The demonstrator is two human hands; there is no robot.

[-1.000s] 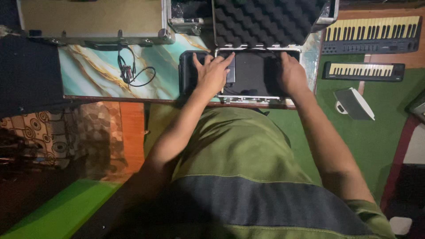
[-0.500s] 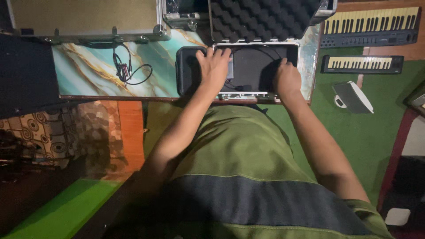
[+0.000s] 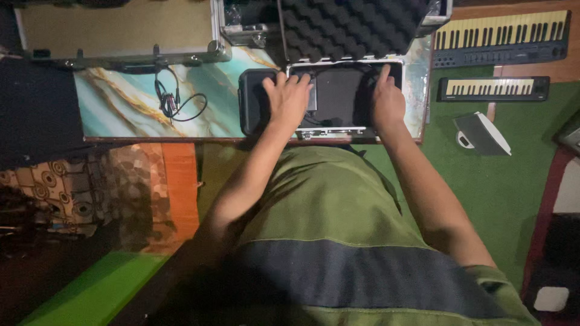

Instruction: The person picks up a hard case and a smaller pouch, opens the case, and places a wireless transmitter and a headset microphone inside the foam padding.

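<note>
A black flat device [image 3: 341, 93] lies inside an open metal-edged case [image 3: 326, 130] on a marble-patterned table [image 3: 127, 102]. The case lid, lined with dark egg-crate foam [image 3: 350, 27], stands open behind it. My left hand [image 3: 289, 99] rests spread on the left part of the device, fingers apart. Over at the device's right edge sits my right hand [image 3: 386, 99], index finger pointing up along that edge. Neither hand visibly grips anything.
A coiled black cable [image 3: 172, 102] lies on the table left of the case. A second, closed metal case [image 3: 121, 33] stands at the back left. Two keyboards [image 3: 501, 39] [image 3: 492, 89] and a grey wedge-shaped object [image 3: 480, 133] lie on the green floor at right.
Both hands have slid a little toward me over the device; the right hand has shifted inward from the case's right edge. The view has drifted slightly.
</note>
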